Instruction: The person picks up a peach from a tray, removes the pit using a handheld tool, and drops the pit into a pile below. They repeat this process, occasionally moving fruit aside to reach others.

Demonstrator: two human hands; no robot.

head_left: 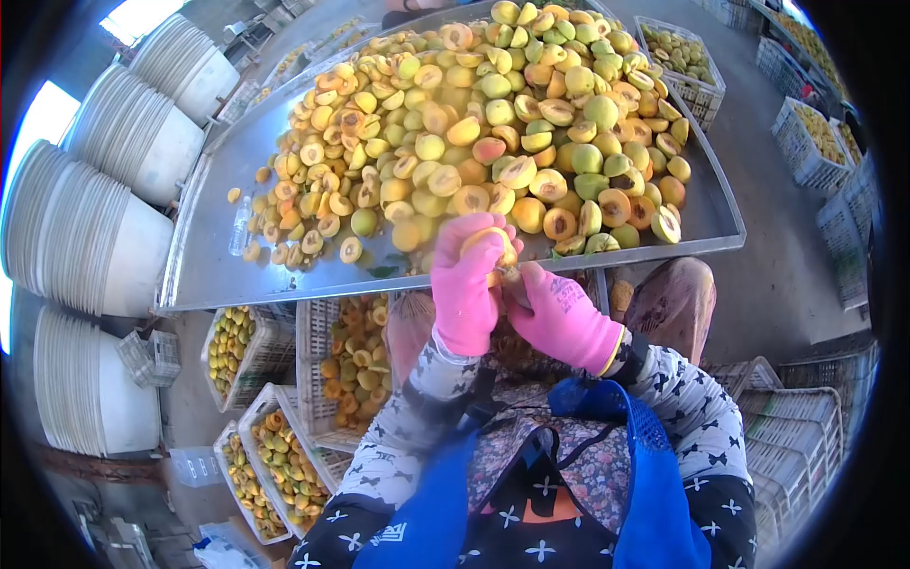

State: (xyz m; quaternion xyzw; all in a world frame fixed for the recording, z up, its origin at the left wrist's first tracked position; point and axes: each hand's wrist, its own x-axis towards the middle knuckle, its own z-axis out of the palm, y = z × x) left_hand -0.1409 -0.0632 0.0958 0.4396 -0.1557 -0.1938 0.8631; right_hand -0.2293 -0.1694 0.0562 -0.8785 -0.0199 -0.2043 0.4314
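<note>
Both my hands wear pink gloves and meet just in front of the metal table's near edge. My left hand (466, 284) is closed round a yellow peach half (489, 245). Beside it, my right hand (566, 318) is closed, its fingertips against the underside of the fruit; whatever it pinches there is too small to make out. Beyond them a large heap of halved and whole peaches (531, 123) covers much of the metal table (204, 256). Several halves show brown pit hollows.
A clear plastic bottle (241, 226) lies at the table's left. Below are crates of peaches (358, 365), (284, 460). Stacked white tubs (123, 237) stand at the left, a fruit crate (678, 62) behind the table, and stacked crates (787, 427) at the right.
</note>
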